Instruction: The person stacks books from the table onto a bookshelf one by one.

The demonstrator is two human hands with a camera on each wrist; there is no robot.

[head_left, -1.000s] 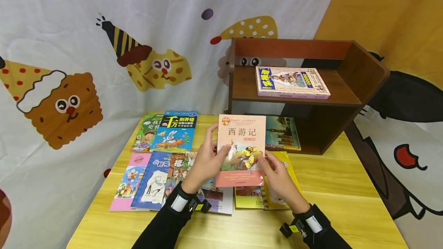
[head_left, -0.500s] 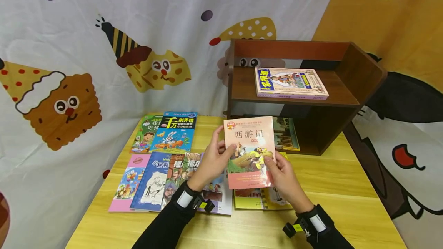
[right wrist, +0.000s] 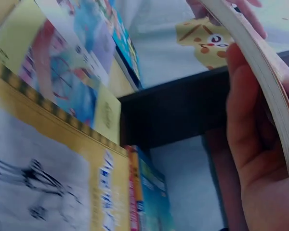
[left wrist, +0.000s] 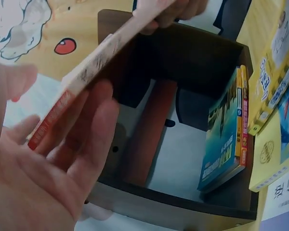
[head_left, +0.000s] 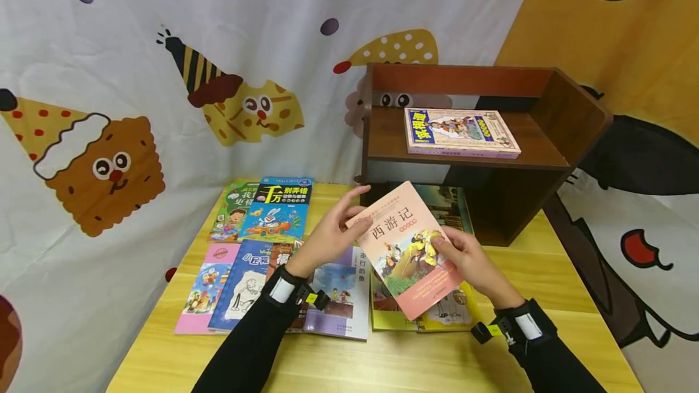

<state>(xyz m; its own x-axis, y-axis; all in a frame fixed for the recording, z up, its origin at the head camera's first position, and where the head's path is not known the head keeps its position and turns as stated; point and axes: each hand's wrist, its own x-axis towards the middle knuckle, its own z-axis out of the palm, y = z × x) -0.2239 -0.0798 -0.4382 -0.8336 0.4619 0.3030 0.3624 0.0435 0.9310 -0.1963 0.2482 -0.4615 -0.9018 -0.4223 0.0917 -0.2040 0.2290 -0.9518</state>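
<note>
left hand: fingers nearly straight, pinching book's top corner | right hand: curled round its right edge | book tilted above table, before shelf

A thin, salmon-pink paperback book with a painted cover picture and dark Chinese title is closed, held tilted above the table's middle, top corner pointing far left.

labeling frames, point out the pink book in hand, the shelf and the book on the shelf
pink book (head_left: 412,247), head view, middle of its cover
shelf (head_left: 573,102), head view, right side wall
book on the shelf (head_left: 459,129), head view, middle of its cover
</note>
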